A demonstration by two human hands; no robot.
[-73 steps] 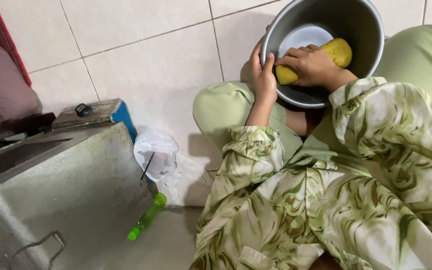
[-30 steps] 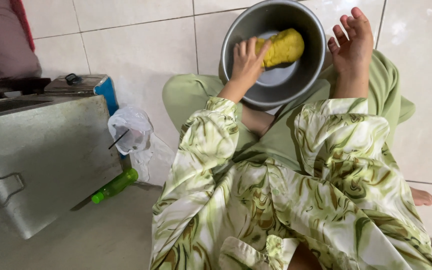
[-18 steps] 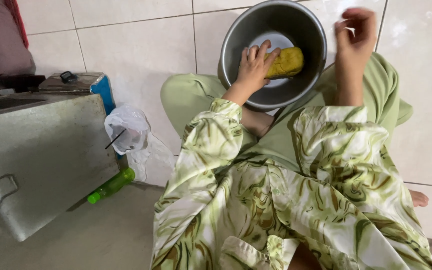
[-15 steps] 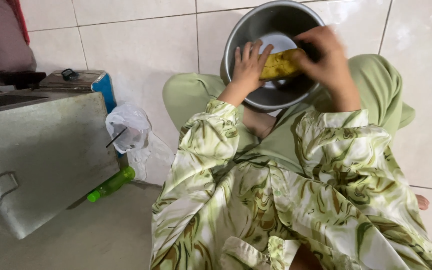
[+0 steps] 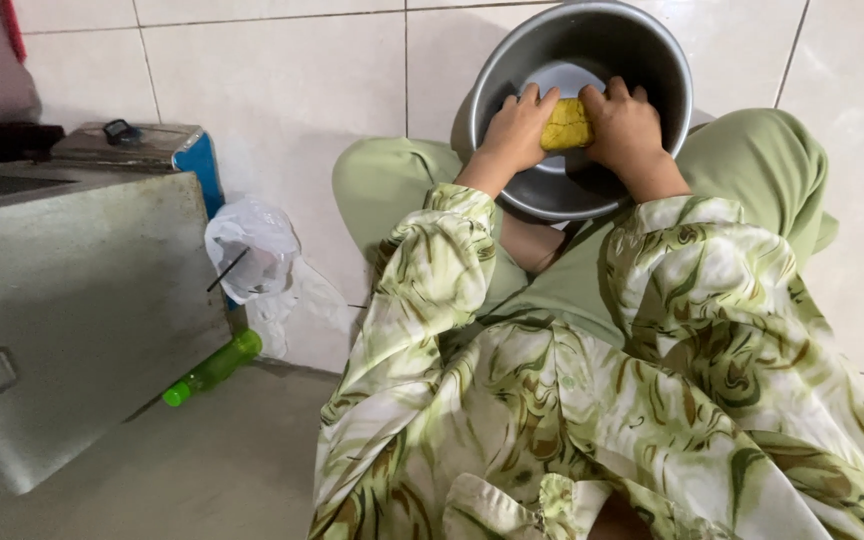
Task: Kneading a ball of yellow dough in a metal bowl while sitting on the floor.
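Observation:
A round grey metal bowl rests on the tiled floor between my knees. Inside it lies a lump of yellow dough. My left hand presses on the dough's left side and my right hand presses on its right side, so both hands squeeze it together. Most of the dough is hidden under my fingers. My sleeves are a green and white swirl print, and my legs are in green trousers.
A large grey metal box with a handle stands at the left. Beside it lie a crumpled white plastic bag and a green bottle. A blue-edged box sits behind, on pale floor tiles.
My right hand, raised in the air a second ago, has come down into the bowl onto the dough. Both hands now clasp the dough, which was held by the left alone.

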